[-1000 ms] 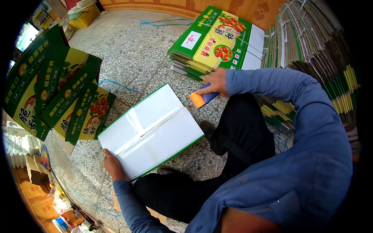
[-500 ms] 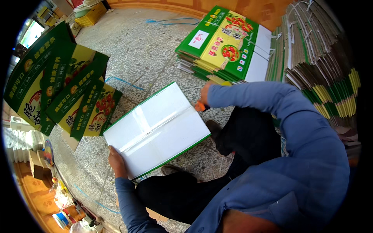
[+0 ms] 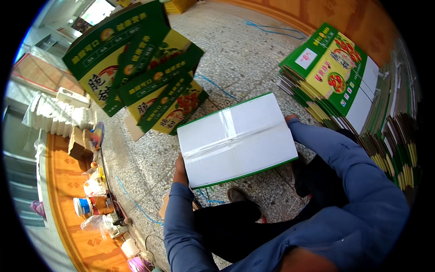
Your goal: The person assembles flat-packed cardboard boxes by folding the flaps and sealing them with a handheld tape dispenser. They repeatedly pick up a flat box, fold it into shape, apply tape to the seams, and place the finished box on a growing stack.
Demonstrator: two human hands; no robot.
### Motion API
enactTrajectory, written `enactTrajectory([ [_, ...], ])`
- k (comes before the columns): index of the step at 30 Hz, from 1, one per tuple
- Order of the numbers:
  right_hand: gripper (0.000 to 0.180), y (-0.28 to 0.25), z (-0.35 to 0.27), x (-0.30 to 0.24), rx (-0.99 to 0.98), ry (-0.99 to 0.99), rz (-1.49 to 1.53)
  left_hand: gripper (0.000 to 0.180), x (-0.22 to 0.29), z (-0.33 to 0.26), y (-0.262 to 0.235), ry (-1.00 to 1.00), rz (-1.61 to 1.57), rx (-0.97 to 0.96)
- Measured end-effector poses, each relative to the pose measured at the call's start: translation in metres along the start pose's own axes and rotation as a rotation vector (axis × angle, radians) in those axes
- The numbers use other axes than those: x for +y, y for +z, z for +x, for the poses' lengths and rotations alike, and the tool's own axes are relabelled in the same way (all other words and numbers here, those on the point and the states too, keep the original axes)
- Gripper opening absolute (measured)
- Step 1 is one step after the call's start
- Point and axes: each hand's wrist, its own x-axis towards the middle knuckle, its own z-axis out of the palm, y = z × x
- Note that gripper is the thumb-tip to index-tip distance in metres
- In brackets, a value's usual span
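Fingers of our left hand (image 3: 180, 167) curl against the near left edge of a white cardboard box (image 3: 236, 139), gripping it; only the back of the hand shows, so we cannot tell how far they wrap under. Our right hand (image 3: 290, 119) presses the far right edge of the same box, mostly hidden behind it, so we cannot tell how its fingers lie. Both blue sleeves reach in from the lower edge.

We see the box resting on a speckled grey terrazzo floor (image 3: 244, 59), near the middle of it, its white underside facing up with thin green edges. A strip of clear tape (image 3: 235, 140) runs along the central seam between the two closed flaps.

Toward the floor's far left, just beside the box, lies a loose heap of assembled green and yellow fruit cartons (image 3: 145, 77). At the far right edge sits a neat stack of flattened cartons (image 3: 331, 77) in the same colours, with more flat stacks (image 3: 398, 140) beside it. Thin blue strings (image 3: 272, 29) trail across the floor.

Along the left runs a wooden ledge (image 3: 68, 217) crowded with small jars and plastic bags. Our dark trousers and one shoe (image 3: 237, 195) show below the box.
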Motion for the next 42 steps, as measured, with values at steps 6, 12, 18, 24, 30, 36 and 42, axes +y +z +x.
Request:
enactTrajectory([
  [6, 0.042, -0.053, 0.016, 0.036, 0.347, 0.279, 0.189, 0.05, 0.056, -0.087, 0.014, 0.274, -0.175, 0.037],
  [12, 0.043, -0.102, 0.011, 0.053, 0.772, 0.476, 0.362, 0.045, 0.06, -0.142, -0.029, 0.728, -0.079, 0.099],
  [18, 0.049, -0.128, -0.014, -0.007, 1.252, 0.558, 0.249, 0.051, 0.077, -0.126, -0.01, 0.562, -0.238, -0.048],
  [24, 0.07, -0.091, -0.011, -0.049, 0.684, 0.384, 0.429, 0.051, -0.053, -0.093, -0.064, 0.326, -0.363, 0.186],
  [30, 0.057, -0.036, 0.016, 0.036, 0.488, 0.52, 0.445, 0.054, -0.078, -0.082, -0.033, 0.19, -0.42, -0.04],
  [36, 0.088, -0.082, -0.013, 0.091, 0.608, 0.359, 0.465, 0.053, -0.231, -0.122, -0.175, 0.125, 0.803, 0.997],
  [42, 0.099, 0.033, -0.086, 0.148, 0.489, 0.356, 0.637, 0.063, -0.287, -0.202, -0.191, -0.435, 1.07, 1.403],
])
